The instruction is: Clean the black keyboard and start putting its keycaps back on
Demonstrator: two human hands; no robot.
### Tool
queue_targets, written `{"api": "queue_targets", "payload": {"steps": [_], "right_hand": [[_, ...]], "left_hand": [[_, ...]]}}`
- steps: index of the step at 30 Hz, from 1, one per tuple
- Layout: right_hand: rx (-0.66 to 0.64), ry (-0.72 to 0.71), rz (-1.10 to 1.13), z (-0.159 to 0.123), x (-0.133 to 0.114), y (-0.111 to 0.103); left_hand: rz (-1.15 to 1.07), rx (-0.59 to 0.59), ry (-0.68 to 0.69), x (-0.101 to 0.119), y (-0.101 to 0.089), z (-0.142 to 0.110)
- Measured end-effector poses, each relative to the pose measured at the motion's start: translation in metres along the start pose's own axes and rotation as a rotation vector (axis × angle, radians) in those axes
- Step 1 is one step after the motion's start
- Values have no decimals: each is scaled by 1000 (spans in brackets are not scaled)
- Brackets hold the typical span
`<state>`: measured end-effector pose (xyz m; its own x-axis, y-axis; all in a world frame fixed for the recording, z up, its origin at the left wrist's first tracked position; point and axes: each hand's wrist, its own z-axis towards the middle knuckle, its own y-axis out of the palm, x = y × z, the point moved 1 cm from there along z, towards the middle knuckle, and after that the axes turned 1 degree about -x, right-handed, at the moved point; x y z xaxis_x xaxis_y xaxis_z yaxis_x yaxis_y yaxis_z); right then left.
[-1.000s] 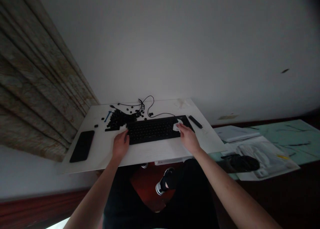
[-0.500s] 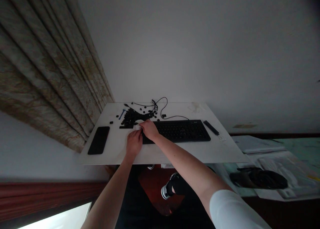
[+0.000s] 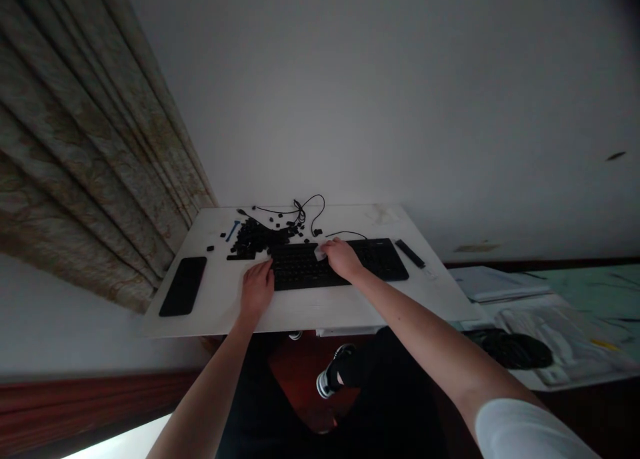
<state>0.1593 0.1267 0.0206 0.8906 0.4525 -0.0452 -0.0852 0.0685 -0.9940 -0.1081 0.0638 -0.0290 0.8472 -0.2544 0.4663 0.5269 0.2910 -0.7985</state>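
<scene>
The right hand [image 3: 341,259] has just travelled along the keyboard [image 3: 305,277], away from the left end where it sat close to the other hand, and now lies over the keys right of centre, the two hands well apart. A white wipe [image 3: 320,253], soft-looking and crumpled, shows at its fingertips, pressed against the keys; whether the fingers pinch it or only bear down on it, the view cannot tell. The left hand [image 3: 257,289] lies relaxed and open, palm down, its fingertips on the keyboard's left part, holding nothing visible. The keyboard sits flat on the white table [image 3: 310,319], long, low and matte black, with rows of small keys. Just left of it lies a heaped pile of black keycaps [image 3: 255,239], a few strays scattered around it. Beyond that are a thin blue tool [image 3: 231,231] and a glossy black phone [image 3: 183,285], face up near the table's left edge. A thin black cable [image 3: 311,209] loops in tight coils behind the keyboard. A slim black bar [image 3: 410,253] lies just off its right end. Pleated, mottled curtain [image 3: 85,145] hangs at left; papers [image 3: 555,335] and a dark bag [image 3: 513,349] lie low at right.
</scene>
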Motion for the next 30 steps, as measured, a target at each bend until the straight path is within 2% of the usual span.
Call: {"api": "queue_targets", "payload": {"steps": [4,8,10,12,14,15,20,22,23,24,26,30], "right_hand": [[-1,51,-77,-28,48,-4],[-1,163,-81,-54,93,-6],[-14,240,-79,-61,107,-9],[-18,318,-76,-57,108,-14],[8,343,-48,-43,88,-19],[35,314,-16,-32,70,-21],[98,-83,209,31,-66,-14],[59,-169,242,48,-111,-4],[27,-182,247,52,-125,0],[4,-162,240,55,-134,4],[-26,-127,207,53,-137,9],[-47,-129,112,32,-105,6]], "left_hand": [[-19,-4,1,0,0,0],[-39,-16,-15,1,-1,1],[-45,-17,-27,2,-1,1],[-46,-15,-38,3,-1,1],[-45,-12,-44,4,-2,2],[-45,-11,-45,3,-2,2],[-29,-36,-15,-1,0,3],[8,-53,-15,-3,1,2],[26,-61,-18,-4,1,2],[39,-68,-18,-5,1,2],[38,-76,-6,-4,0,1],[5,-56,14,-2,-1,1]]}}
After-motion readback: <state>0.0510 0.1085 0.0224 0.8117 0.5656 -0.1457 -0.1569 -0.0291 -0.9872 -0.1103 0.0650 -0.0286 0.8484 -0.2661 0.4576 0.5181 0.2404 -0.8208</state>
